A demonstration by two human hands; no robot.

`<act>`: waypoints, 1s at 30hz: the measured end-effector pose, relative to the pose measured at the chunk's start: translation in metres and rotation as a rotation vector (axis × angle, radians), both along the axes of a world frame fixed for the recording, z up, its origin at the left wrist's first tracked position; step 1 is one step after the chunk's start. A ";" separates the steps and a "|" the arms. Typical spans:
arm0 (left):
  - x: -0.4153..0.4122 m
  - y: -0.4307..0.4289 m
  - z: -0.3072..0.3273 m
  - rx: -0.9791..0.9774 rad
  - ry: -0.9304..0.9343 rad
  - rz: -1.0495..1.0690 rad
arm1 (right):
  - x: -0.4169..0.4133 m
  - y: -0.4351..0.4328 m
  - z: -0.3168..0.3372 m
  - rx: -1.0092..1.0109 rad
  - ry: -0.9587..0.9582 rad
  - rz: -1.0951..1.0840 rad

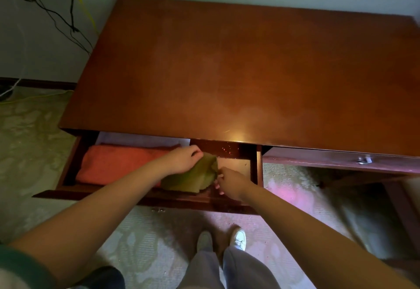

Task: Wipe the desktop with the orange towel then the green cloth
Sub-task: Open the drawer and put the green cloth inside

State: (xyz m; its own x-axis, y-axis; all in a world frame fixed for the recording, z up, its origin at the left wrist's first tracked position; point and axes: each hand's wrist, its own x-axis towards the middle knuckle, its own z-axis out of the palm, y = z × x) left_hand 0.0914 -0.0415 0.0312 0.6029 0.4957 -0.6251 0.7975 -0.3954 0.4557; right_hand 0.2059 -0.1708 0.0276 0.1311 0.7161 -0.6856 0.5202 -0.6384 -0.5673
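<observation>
Item: desk point(238, 68), reddish-brown wood, top bare and glossy, set against a pale wall. Left drawer point(95, 195), pulled open toward the person; right drawer point(341, 159), closed, with a metal handle. Contents of the open drawer: orange towel point(118, 166), folded, filling the left part, long axis running left to right along the drawer; green cloth point(193, 178), folded and slightly rumpled, lying just right of the towel and touching or overlapping its right end. Left hand point(181, 161): fingers curled over the cloth's far edge, gripping it. Right hand point(230, 184): fingers curled against the cloth's right edge, apparently pinching it. Neither hand holds the towel. Governing relation: the towel lies to the left of both hands, the left forearm crosses its near right corner, and the left hand is plainly the nearer of the two. Assessment: wiping is not yet begun. Since the towel comes first in the task, the left hand is best placed to take it by its right end and draw it out along its length. Surroundings: patterned carpet point(34, 129), dark and yellow cables point(75, 11) hanging at left, two pale shoes point(238, 239) below.
</observation>
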 end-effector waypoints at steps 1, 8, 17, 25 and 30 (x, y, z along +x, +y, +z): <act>0.000 -0.001 -0.012 -0.035 0.026 -0.009 | 0.000 0.001 0.000 0.007 0.055 -0.080; -0.015 0.000 -0.071 0.141 0.000 -0.096 | -0.005 0.004 -0.007 0.006 0.036 -0.069; -0.030 0.015 -0.077 0.736 -0.098 -0.158 | -0.017 -0.001 -0.022 -0.062 -0.048 0.024; -0.043 -0.018 -0.078 0.398 0.009 -0.419 | -0.024 0.004 -0.023 -0.054 -0.090 0.063; -0.046 -0.025 -0.069 0.259 -0.097 -0.315 | -0.024 0.007 -0.018 -0.039 -0.103 0.094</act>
